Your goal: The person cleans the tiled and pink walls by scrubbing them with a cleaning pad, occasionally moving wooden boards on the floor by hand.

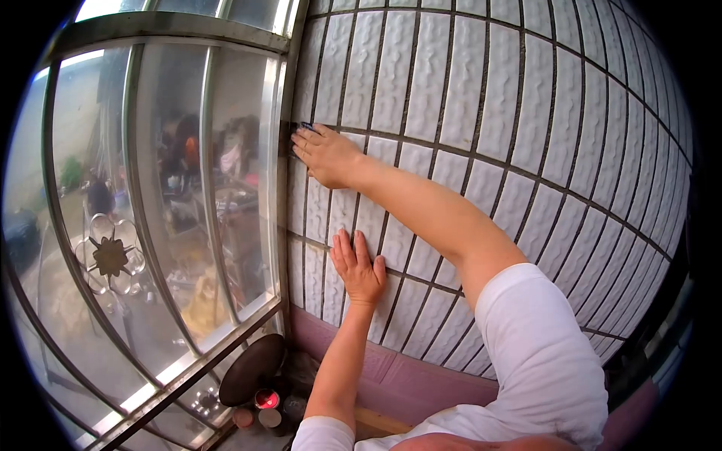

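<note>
My right hand [331,156] is stretched up to the left edge of the tiled wall [494,98], beside the window frame. Its fingers are curled over a dark blue cloth [307,126], of which only small bits show past the fingertips. Lower down, my left hand [359,269] lies against the white tiles with its fingers apart and nothing in it. The two hands do not touch.
A barred metal window [135,210] with a flower ornament [110,256] fills the left side. At its foot stand a dark round pan [252,370], a red-topped container [267,398] and several jars. A pink ledge [391,376] runs below the tiles.
</note>
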A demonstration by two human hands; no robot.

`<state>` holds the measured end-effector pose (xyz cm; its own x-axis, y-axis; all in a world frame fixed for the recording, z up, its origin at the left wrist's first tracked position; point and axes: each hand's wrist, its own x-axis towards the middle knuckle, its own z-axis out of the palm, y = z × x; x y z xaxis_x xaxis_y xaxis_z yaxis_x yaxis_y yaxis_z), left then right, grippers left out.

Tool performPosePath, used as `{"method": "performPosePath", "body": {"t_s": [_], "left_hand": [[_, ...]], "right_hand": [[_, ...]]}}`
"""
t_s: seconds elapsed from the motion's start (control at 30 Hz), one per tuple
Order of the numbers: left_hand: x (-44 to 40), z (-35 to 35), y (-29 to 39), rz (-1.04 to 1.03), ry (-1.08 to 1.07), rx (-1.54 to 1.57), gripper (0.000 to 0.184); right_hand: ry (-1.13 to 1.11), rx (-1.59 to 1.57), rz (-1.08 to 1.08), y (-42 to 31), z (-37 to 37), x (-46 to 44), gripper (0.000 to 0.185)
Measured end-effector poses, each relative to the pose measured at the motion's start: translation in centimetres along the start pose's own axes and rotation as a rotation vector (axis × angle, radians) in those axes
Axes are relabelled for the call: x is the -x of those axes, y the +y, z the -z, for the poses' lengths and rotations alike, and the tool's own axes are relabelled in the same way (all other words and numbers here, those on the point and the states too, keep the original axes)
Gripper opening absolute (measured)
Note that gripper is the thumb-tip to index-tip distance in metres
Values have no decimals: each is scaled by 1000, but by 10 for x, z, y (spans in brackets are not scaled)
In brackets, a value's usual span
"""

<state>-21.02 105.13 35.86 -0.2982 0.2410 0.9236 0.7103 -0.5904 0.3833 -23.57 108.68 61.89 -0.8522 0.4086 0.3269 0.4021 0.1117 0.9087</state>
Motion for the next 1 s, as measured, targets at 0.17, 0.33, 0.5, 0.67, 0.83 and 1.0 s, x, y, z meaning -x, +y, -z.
{"method": "performPosePath", "body": {"t_s": [0.17, 0.33, 0.5, 0.67, 0.83, 1.0], "left_hand": [[0, -2, 0, -2, 12, 8, 62], [0, -1, -2, -20, 10, -17, 61], [-1, 3, 2, 1, 0, 6, 61], [-1, 0, 0, -27, 30, -26, 60], [-1, -2, 0, -30, 48, -28, 60], [0, -4, -3, -45, 56, -28, 60]], "right_hand": [[145, 137, -517, 138, 49, 14, 53], [198, 83, -352, 79, 24, 31, 56], [67, -57, -12, -4, 5, 83, 58], [172, 139, -379, 131, 52, 124, 54], [259, 243, -874, 245, 99, 182, 59], [150, 163, -529, 129, 61, 163, 59]]}}
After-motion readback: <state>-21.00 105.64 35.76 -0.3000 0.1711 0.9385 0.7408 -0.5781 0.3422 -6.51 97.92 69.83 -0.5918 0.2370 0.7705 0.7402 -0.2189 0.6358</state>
